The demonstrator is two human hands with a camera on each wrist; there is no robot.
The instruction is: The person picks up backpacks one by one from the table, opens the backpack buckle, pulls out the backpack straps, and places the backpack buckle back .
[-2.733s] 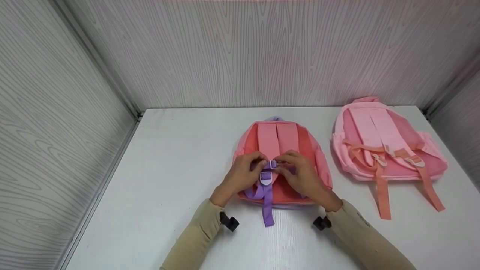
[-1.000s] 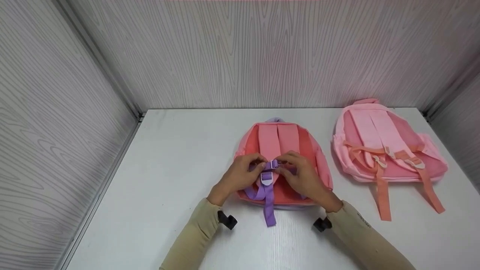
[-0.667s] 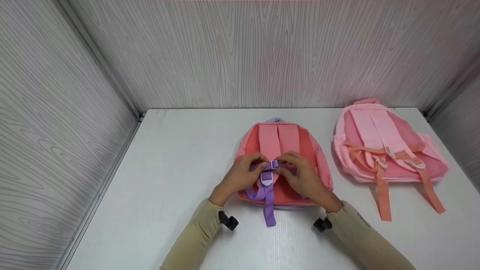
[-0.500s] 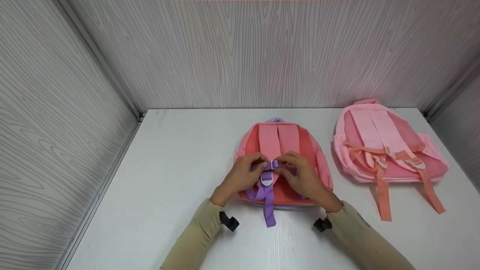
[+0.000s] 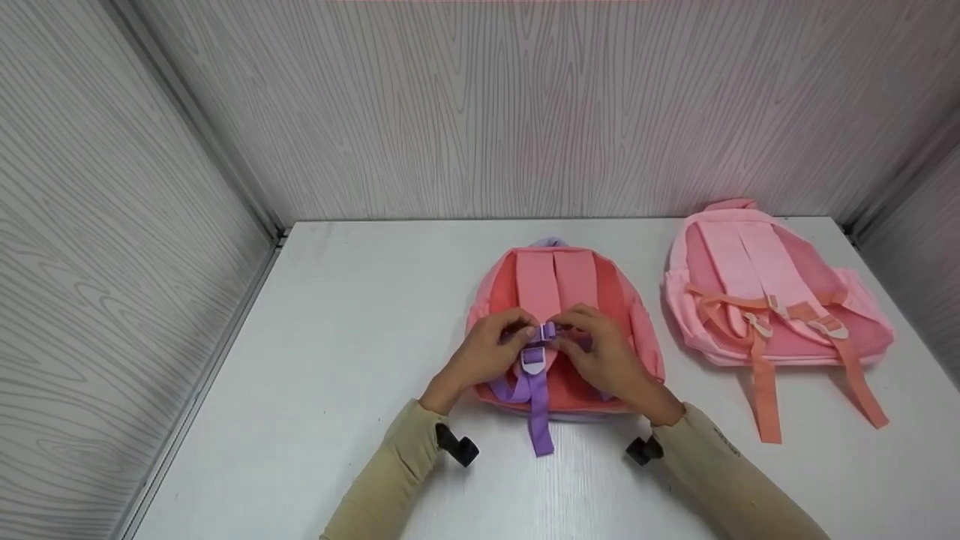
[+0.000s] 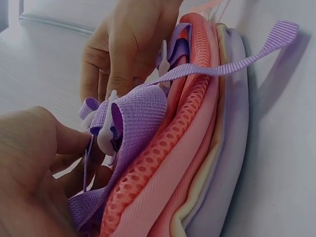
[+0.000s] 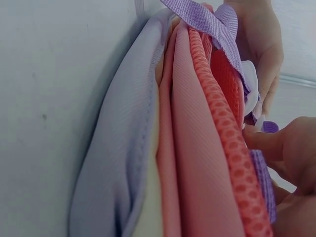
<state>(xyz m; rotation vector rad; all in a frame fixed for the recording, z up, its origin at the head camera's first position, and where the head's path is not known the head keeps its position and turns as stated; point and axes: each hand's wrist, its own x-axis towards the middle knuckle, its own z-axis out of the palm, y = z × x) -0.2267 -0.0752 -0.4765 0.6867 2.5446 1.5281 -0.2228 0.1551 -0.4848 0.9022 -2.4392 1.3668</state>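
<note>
I see a pale-pink backpack (image 5: 772,270) between one and two o'clock on the white worktop (image 5: 330,330), a wood-grain panel (image 5: 480,105) at twelve.

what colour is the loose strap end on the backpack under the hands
Purple; the strap shows best in the head view.

Head view high and downward, wrist views close (from opposite sides) on the same backpack (image 5: 576,281).
</note>
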